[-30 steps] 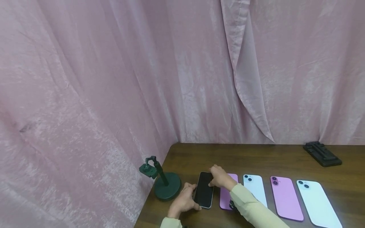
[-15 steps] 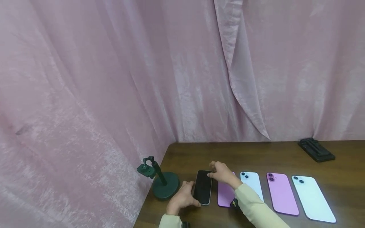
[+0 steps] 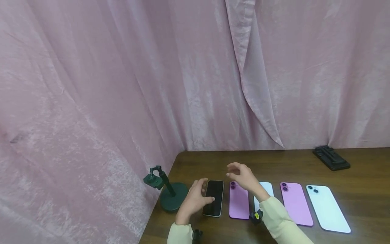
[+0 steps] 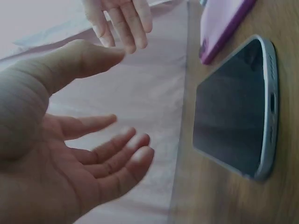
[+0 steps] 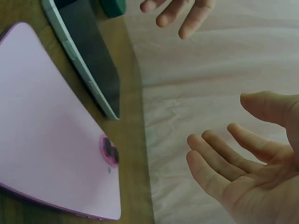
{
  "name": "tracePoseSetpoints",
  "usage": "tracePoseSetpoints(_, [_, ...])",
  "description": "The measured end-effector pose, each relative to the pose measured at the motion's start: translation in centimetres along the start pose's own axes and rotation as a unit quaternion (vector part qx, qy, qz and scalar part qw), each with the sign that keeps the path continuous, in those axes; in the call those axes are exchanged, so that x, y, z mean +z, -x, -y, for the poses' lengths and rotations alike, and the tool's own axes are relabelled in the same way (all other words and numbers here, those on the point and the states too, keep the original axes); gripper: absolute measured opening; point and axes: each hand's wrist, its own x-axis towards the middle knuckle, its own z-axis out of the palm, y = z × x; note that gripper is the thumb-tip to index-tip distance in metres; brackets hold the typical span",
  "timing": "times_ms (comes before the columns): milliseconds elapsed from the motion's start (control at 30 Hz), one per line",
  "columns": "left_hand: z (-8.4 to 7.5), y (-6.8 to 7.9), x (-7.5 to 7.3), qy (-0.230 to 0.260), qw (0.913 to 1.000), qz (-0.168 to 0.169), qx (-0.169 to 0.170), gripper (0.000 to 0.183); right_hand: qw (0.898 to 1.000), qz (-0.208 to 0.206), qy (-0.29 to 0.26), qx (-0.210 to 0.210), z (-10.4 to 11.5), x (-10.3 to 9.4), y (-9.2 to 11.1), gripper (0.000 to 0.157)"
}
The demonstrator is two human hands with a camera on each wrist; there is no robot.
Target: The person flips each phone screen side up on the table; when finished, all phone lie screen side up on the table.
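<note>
A phone (image 3: 214, 200) lies screen up on the wooden table, its dark display framed by a pale edge. Above its left side is my left hand (image 3: 195, 200), fingers spread and nothing in them; the left wrist view shows the hand raised apart from the phone (image 4: 233, 107). My right hand (image 3: 243, 177) hovers over the top of the nearest pink phone (image 3: 239, 203), fingers loosely bent and holding nothing. In the right wrist view that pink phone (image 5: 56, 126) lies back up, with two camera lenses at one corner.
To the right lie a light blue phone (image 3: 267, 188), partly behind my right arm, another pink phone (image 3: 297, 205) and a whitish phone (image 3: 329, 210). A green stand (image 3: 173, 198) with a round base is at the left edge. A black folded stand (image 3: 331, 158) sits at the back right.
Both hands have come away from the dark-screened phone and risen; the right one has moved right, over the pink phone. The camera view has shifted slightly.
</note>
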Motion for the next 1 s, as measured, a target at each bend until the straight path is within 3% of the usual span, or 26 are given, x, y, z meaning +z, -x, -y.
tracePoseSetpoints(133, [-0.3,-0.7,0.7,0.024,0.9988,-0.011,0.042,0.066,1.0,-0.008,-0.013,0.002,0.0,-0.7,0.5,0.031])
tracePoseSetpoints(267, [-0.9,-1.4,1.6,0.051,0.9969,-0.003,0.06,0.064,1.0,-0.007,-0.019,0.014,-0.5,-1.3,1.0,0.034])
tracePoseSetpoints(467, [-2.0,-2.4,3.5,0.051,0.9951,0.043,0.073,0.071,0.999,-0.012,-0.03,0.024,-1.8,-1.9,1.5,0.039])
tracePoseSetpoints(667, [-2.6,-2.5,4.9,0.051,0.9928,0.09,0.06,0.082,0.999,-0.003,0.021,0.035,-3.2,-1.6,1.9,0.045])
tracePoseSetpoints(800, [-2.6,-2.4,5.3,0.037,0.9923,0.098,0.066,0.089,0.998,0.007,0.046,0.036,-3.7,-1.0,1.8,0.047])
tracePoseSetpoints(1000, [-2.9,-2.4,5.9,-0.033,0.991,0.11,0.068,0.099,0.995,0.033,0.084,0.037,-4.1,-0.6,1.5,0.05])
